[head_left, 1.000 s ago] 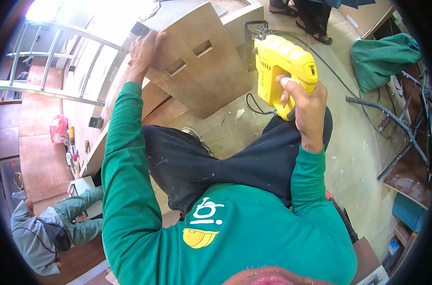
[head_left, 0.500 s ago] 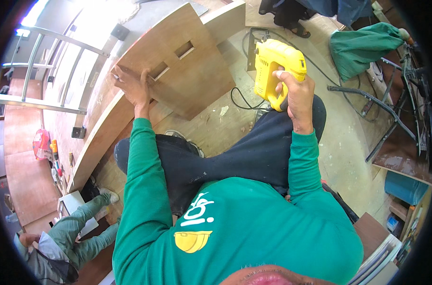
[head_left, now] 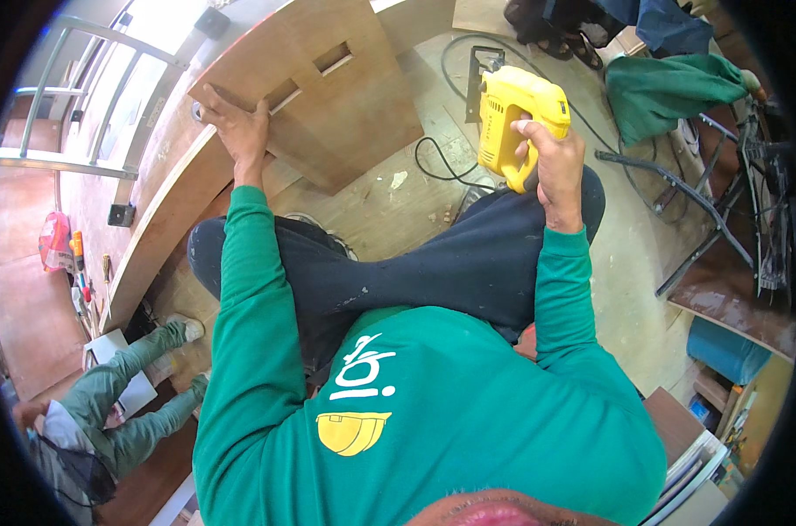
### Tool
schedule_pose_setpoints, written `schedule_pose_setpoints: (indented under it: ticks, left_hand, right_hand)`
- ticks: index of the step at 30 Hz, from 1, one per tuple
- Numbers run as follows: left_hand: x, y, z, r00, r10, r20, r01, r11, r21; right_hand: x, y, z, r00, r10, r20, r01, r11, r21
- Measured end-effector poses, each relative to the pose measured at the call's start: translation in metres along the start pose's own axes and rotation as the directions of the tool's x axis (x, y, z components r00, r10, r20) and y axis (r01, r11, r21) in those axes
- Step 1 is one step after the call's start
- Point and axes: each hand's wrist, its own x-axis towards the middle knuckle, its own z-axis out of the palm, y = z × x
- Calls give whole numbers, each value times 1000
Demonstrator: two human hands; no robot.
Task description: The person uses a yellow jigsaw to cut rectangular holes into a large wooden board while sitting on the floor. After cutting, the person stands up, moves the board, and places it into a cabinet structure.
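Note:
A yellow jigsaw (head_left: 503, 123) is gripped by its handle in my right hand (head_left: 555, 167), held above the floor over my right knee. Its dark base plate points away to the far side. My left hand (head_left: 240, 131) grips the near left edge of a plywood panel (head_left: 354, 131), the thumb lying on its face and the fingers spread toward the edge. Two rectangular cutouts run through the panel, one right beside my left thumb. The panel leans tilted against a curved wooden edge (head_left: 170, 184). What the jigsaw's blade touches, if anything, cannot be seen.
A black cord (head_left: 442, 167) loops over the floor near the jigsaw. At right stand a green cloth bag (head_left: 669, 96) and a dark metal frame (head_left: 713, 210). A metal ladder (head_left: 91, 162) is at far left. Another person (head_left: 126, 377) sits at lower left near hand tools (head_left: 80, 263).
The view has shifted slightly, so the panel and my left hand appear farther left. The jigsaw sits a little more to the right, still in my right hand. Both grips look unchanged.

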Motion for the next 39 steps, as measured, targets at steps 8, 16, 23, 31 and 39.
schedule_pose_setpoints:
  ticks: [8,16,23,31,39]
  left_hand:
    - [17,-8,10,984,-57,166,47,997,68]
    - [-53,191,-62,648,384,658,98,814,-572]
    - [-127,238,10,277,549,789,723,422,-547]
    - [-92,248,26,-191,302,934,969,-94,229]
    - [-80,266,-21,-356,-27,934,926,-143,349]
  right_hand:
    - [-2,-11,16,999,9,-49,-9,1000,-5]
    - [14,-2,25,996,74,-58,-83,983,-164]
    - [30,25,66,975,189,-118,-223,836,-501]
    - [54,28,99,925,377,-46,-299,648,-700]
    - [10,-4,109,770,616,166,-303,582,-755]
